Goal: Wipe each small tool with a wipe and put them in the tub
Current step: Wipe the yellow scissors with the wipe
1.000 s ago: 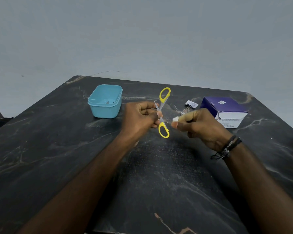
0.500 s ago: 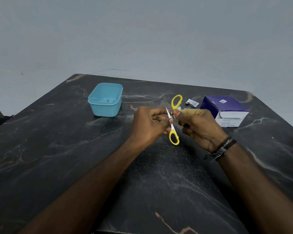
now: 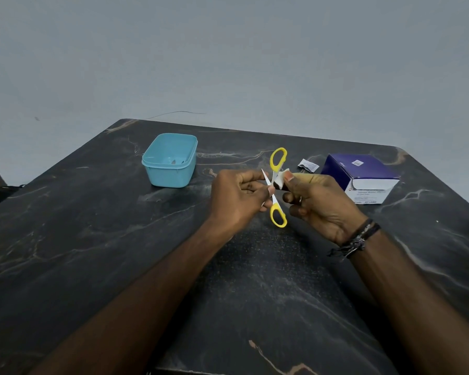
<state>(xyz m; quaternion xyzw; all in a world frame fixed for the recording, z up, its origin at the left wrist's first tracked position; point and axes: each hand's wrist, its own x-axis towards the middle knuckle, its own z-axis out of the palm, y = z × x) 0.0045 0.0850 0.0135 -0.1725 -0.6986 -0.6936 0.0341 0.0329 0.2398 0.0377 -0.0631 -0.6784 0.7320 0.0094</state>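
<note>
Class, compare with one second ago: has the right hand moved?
Yes. The right hand has moved left, away from the purple box, and its wipe now touches the scissors.

Both forearms bare, no sleeves in frame. Right wrist: stack of dark corded bracelets, loose frayed ends hanging. Left wrist bare.

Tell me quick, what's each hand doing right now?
Left hand: grips the open yellow-handled scissors near the pivot.
Right hand: pinches a white wipe against a scissor blade.
</note>
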